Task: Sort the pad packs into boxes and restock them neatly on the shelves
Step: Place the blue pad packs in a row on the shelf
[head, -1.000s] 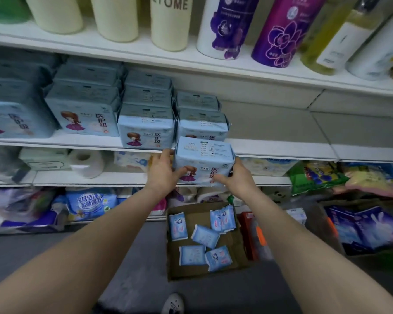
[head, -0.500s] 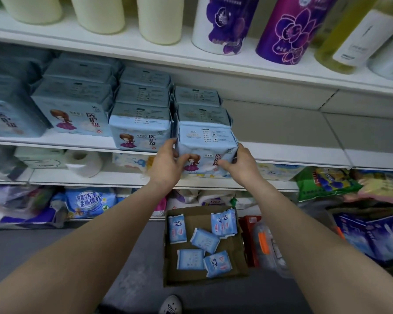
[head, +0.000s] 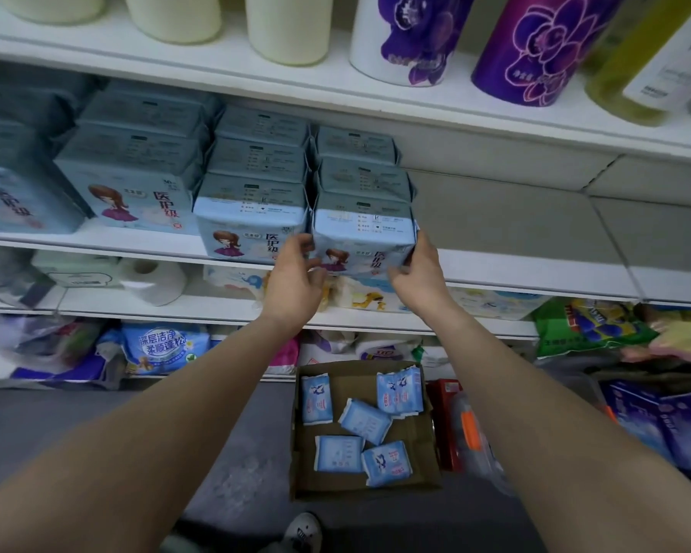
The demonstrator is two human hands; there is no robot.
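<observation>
Seating the pale blue soft-plastic pad pack with the cartoon girl [head: 362,237] at the front edge of the white metal shelf [head: 535,273], I have my left hand [head: 296,273] pinching its left lower corner and my right hand [head: 419,269] curled round its right edge. To finish well I should push it straight back until its face lines up with the matching blue pack beside it [head: 250,221], then let go evenly. A second ago the pack hung below the shelf lip; now it sits on the shelf in front of its row. Loose small blue packs lie in the brown cardboard box [head: 423,464] on the floor.
</observation>
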